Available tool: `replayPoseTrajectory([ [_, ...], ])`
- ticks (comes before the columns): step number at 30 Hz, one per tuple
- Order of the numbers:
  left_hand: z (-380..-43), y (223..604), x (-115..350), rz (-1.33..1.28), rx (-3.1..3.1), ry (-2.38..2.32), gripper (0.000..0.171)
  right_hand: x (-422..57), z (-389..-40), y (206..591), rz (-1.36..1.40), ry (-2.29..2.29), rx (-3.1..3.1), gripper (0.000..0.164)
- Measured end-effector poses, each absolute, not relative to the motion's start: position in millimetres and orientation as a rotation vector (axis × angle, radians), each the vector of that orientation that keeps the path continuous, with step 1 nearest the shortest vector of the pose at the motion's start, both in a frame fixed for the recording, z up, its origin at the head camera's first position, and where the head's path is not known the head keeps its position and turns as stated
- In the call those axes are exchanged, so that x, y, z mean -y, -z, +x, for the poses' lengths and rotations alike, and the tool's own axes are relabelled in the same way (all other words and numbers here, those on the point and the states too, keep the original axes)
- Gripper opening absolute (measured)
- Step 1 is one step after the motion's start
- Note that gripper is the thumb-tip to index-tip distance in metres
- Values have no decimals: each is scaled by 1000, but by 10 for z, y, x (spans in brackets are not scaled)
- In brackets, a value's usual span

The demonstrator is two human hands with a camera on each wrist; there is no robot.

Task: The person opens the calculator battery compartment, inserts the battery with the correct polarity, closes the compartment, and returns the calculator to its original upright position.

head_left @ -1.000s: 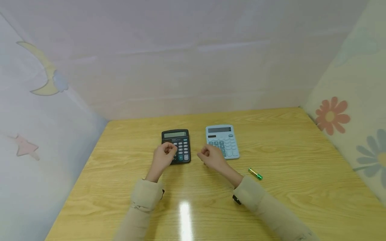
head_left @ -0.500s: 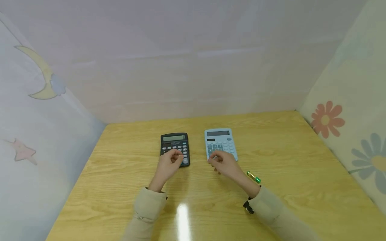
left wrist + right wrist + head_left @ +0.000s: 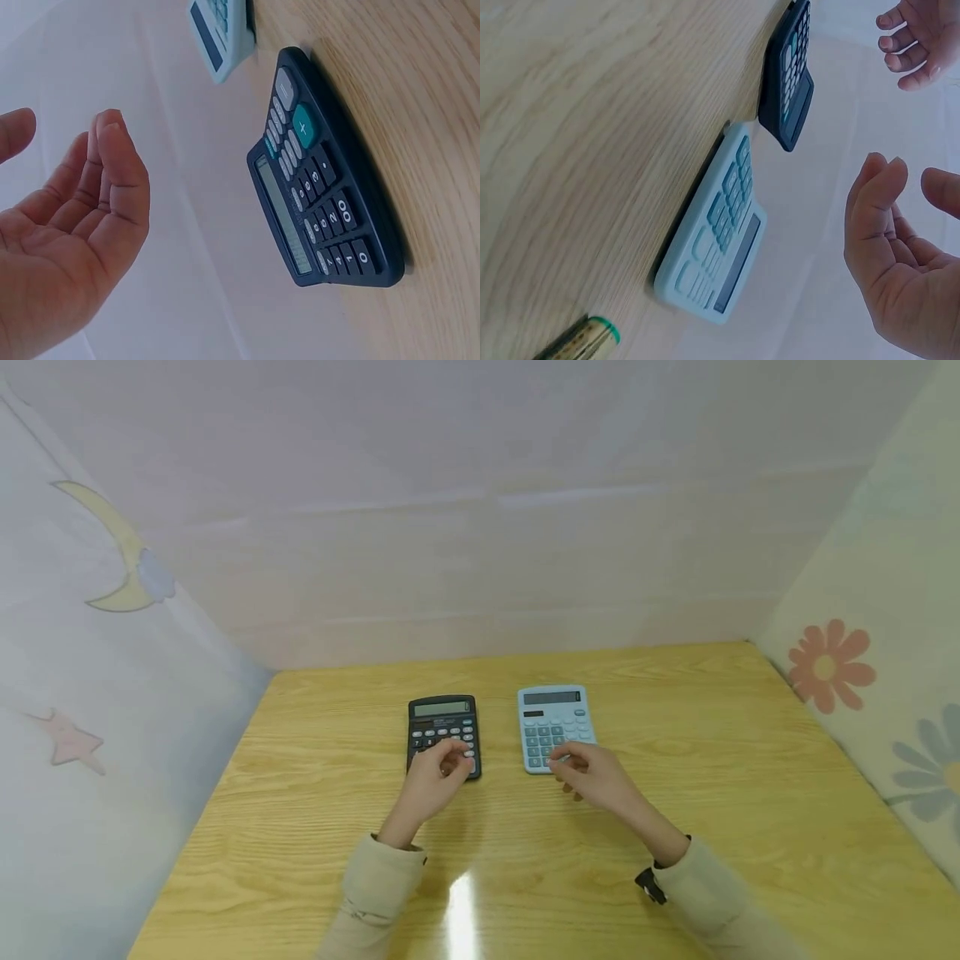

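Observation:
In the head view my left hand (image 3: pixel 433 783) hovers over the lower part of a black calculator (image 3: pixel 442 708). Its fingers are loosely bent; the left wrist view shows a gap between thumb and fingertips, with nothing held. My right hand (image 3: pixel 602 785) is over the lower right corner of a light blue calculator (image 3: pixel 542 735). That hand's fingers (image 3: pixel 877 195) also bend loosely, apart from the thumb, and hold nothing. Both calculators lie flat, side by side, displays at the far end. Neither hand touches a calculator in the wrist views.
A green and gold battery (image 3: pixel 581 345) lies on the wooden table (image 3: pixel 300 827) near the light blue calculator; in the head view my right forearm hides it. Pale fabric walls (image 3: pixel 480 568) stand behind the table and at both sides.
My right hand has moved right, from between the calculators to the light blue one's lower right corner, and its forearm now covers the battery. The left hand has shifted slightly right and nearer me.

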State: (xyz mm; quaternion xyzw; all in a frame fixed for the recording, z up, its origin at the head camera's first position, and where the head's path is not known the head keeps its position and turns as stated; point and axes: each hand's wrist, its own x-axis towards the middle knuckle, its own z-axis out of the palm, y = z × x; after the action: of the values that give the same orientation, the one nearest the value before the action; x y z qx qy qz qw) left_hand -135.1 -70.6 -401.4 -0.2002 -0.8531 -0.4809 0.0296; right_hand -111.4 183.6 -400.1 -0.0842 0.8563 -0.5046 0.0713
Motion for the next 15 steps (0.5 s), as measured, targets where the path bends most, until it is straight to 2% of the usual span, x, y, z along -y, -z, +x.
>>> replayPoseTrajectory([
  [15, -1408, 4022, 531, -687, 2631, 1542, 33, -2157, -1189, 3992, -219, 1469, -2623, 31],
])
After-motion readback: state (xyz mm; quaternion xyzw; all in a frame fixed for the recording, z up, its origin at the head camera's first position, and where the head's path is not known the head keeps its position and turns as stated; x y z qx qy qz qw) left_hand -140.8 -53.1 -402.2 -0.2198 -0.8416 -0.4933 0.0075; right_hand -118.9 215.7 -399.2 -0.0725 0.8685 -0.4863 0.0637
